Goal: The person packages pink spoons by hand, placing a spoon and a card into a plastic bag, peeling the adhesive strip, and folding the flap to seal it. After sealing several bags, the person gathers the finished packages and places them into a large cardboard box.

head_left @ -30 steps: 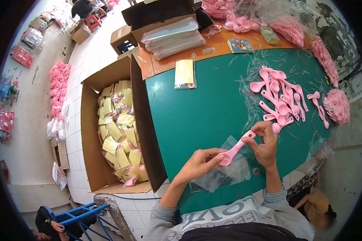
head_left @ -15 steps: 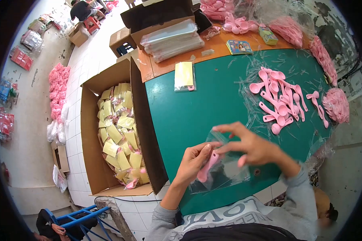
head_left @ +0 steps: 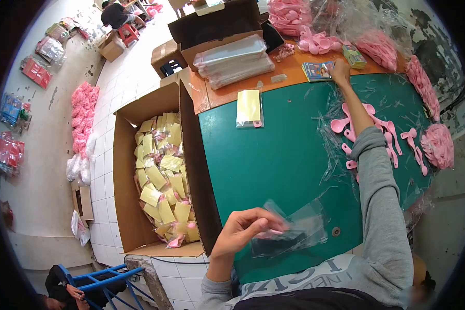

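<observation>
Change: our right hand (head_left: 340, 68) has left the clear bag (head_left: 299, 232) since half a second ago and now reaches across to the far side. The left hand (head_left: 245, 230) has stayed put with the bag.
Head view, left hand: fingers pinched on the left end of the clear bag, holding it just above the near edge of the green table (head_left: 274, 155).
Pink spoon (head_left: 272, 233): we see only a blurred pink bit inside the bag, beside the left fingertips.
Right hand: arm fully stretched, fingertips on the printed card stack (head_left: 318, 71) lying on the orange strip. We cannot tell whether they grip a card or just rest on it.
Loose pink spoons (head_left: 385, 135): spread on plastic film, right of the grey sleeve, some hidden under it.
Finished packet (head_left: 249, 107): yellow card in a bag, flat on the table's far left.
Cardboard box (head_left: 126, 170): on the floor against the table's left side, full of yellow-card packets.
Stack of clear bags (head_left: 237, 54): behind the packet, well apart from both hands.
</observation>
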Demonstrator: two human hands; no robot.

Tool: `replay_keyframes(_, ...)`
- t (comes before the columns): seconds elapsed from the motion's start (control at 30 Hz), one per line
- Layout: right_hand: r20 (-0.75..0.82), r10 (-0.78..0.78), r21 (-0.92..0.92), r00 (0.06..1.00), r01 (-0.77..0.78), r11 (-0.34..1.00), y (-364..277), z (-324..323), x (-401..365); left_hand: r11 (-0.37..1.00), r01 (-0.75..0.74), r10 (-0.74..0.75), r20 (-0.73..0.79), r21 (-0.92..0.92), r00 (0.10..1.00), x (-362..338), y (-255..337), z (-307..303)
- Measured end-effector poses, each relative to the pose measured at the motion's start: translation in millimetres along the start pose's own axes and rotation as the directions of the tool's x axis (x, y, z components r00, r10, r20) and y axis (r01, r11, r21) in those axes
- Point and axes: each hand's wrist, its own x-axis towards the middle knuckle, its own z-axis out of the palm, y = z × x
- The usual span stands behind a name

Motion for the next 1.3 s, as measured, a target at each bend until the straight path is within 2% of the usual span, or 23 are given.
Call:
replay_keyframes(0.1, -0.180, 0.030, -0.018, 0.983, -0.033, 0.999, -3, -12, -9, 0.994, 0.088, -0.090, 0.025, 0.069, 0.996, 6, 6, -4)
replay_keyframes(0.2, -0.104, -0.071, 0.165, 0.992, 0.087, 0.982, -12, -43, -23, 0.984, 0.154, -0.150, -0.055, 0.088, 0.987, 15, 3, -9)
replay_keyframes(0.27, 0.035, -0.320, 0.482, 0.947, 0.265, 0.835, -33, -86, -60, 0.985, 0.141, -0.130, -0.109, 0.099, 0.986, 23, 2, -10)
replay_keyframes(0.3, 0.216, -0.342, 0.656, 0.914, 0.124, 0.745, -57, -121, -92, 0.984, 0.129, -0.115, -0.120, 0.123, 0.986, 26, 1, -10)
replay_keyframes(0.33, 0.382, -0.388, 0.772, 0.839, -0.058, 0.633, -79, -152, -130, 0.982, 0.123, -0.103, -0.132, 0.146, 0.986, 28, 1, -10)
replay_keyframes(0.37, 0.341, -0.449, 0.852, 0.826, -0.070, 0.519, -89, -165, -163, 0.979, 0.115, -0.092, -0.140, 0.170, 0.986, 31, 0, -10)
replay_keyframes(0.4, 0.440, -0.462, 0.859, 0.770, -0.210, 0.468, -101, -192, -193, 0.978, 0.116, -0.091, -0.149, 0.174, 0.985, 33, -1, -9)
replay_keyframes(0.47, 0.539, -0.445, 0.790, 0.715, -0.246, 0.561, -114, -229, -236, 0.976, 0.095, -0.070, -0.126, 0.197, 0.989, 36, -2, -7)
replay_keyframes(0.53, 0.403, -0.593, 0.749, 0.697, 0.122, 0.651, -111, -239, -251, 0.970, 0.094, -0.069, -0.116, 0.226, 0.991, 37, -2, -4)
replay_keyframes(0.57, 0.345, -0.669, 0.691, 0.659, 0.305, 0.656, -109, -242, -256, 0.965, 0.106, -0.079, -0.119, 0.240, 0.990, 36, -3, -3)
replay_keyframes(0.6, 0.494, -0.551, 0.710, 0.672, 0.053, 0.702, -106, -246, -260, 0.960, 0.117, -0.087, -0.126, 0.255, 0.988, 35, -3, -3)
replay_keyframes(0.67, 0.424, -0.341, 0.746, 0.839, -0.110, 0.657, -103, -246, -259, 0.956, 0.127, -0.100, -0.114, 0.264, 0.988, 35, 2, 2)
replay_keyframes(0.7, 0.391, -0.220, 0.766, 0.893, -0.183, 0.617, -102, -245, -258, 0.955, 0.131, -0.105, -0.109, 0.267, 0.988, 34, 3, 5)
replay_keyframes(0.73, 0.371, -0.183, 0.790, 0.911, -0.206, 0.577, -97, -239, -258, 0.953, 0.120, -0.092, -0.112, 0.279, 0.990, 33, 4, 6)
replay_keyframes(0.83, 0.472, -0.276, 0.802, 0.837, -0.277, 0.529, -102, -234, -273, 0.950, 0.083, -0.045, -0.132, 0.300, 0.990, 32, 1, 9)
replay_keyframes(0.87, 0.480, -0.352, 0.819, 0.803, -0.266, 0.509, -102, -234, -277, 0.953, 0.068, -0.025, -0.147, 0.294, 0.989, 31, -4, 8)
replay_keyframes(0.97, 0.541, -0.392, 0.731, 0.744, -0.186, 0.656, -109, -243, -278, 0.951, 0.088, -0.036, -0.175, 0.296, 0.984, 28, -14, 0)
replay_keyframes(1.1, 0.363, -0.573, 0.701, 0.735, 0.190, 0.687, -104, -242, -277, 0.898, 0.137, -0.082, -0.149, 0.418, 0.986, 28, -11, 1)
replay_keyframes(1.2, 0.454, -0.450, 0.701, 0.769, 0.004, 0.714, -105, -249, -280, 0.876, 0.031, 0.049, -0.151, 0.482, 0.987, 31, -5, 16)
replay_keyframes(1.3, 0.468, -0.236, 0.763, 0.852, -0.254, 0.595, -106, -258, -284, 0.941, 0.052, 0.009, -0.180, 0.333, 0.984, 32, -7, 20)
